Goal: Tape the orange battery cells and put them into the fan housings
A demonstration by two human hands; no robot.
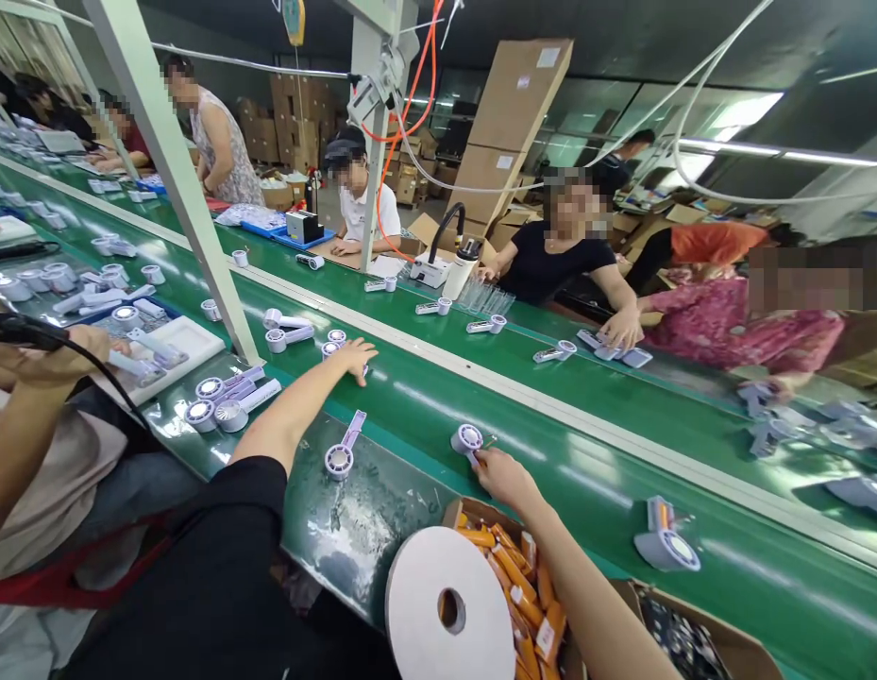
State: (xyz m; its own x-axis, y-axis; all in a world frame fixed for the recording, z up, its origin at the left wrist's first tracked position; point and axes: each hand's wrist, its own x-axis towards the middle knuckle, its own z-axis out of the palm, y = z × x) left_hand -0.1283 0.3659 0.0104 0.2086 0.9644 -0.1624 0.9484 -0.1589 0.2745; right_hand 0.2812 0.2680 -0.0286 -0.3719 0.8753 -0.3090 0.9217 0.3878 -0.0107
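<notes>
My left hand [355, 360] reaches across to the green conveyor belt, its fingers spread, over a white-and-purple handheld fan [331, 349]. Part of that fan lies under the palm, and I cannot tell how firmly it is touched. My right hand [507, 480] is closed on the handle end of another handheld fan [468, 438], whose round head faces up; a thin wire stands out beside it. On the bench between my arms lies one more fan [339, 461] with its handle pointing away. Farther right on the belt sits a fan with an orange battery inside [666, 538].
In front of me are a white reel [448, 604], a box of orange batteries [527, 586] and a box of dark parts [679, 633]. Several fans [229, 401] are grouped left, beside a slanted post [176, 179]. Co-workers sit across the belt [594, 406] and at my left.
</notes>
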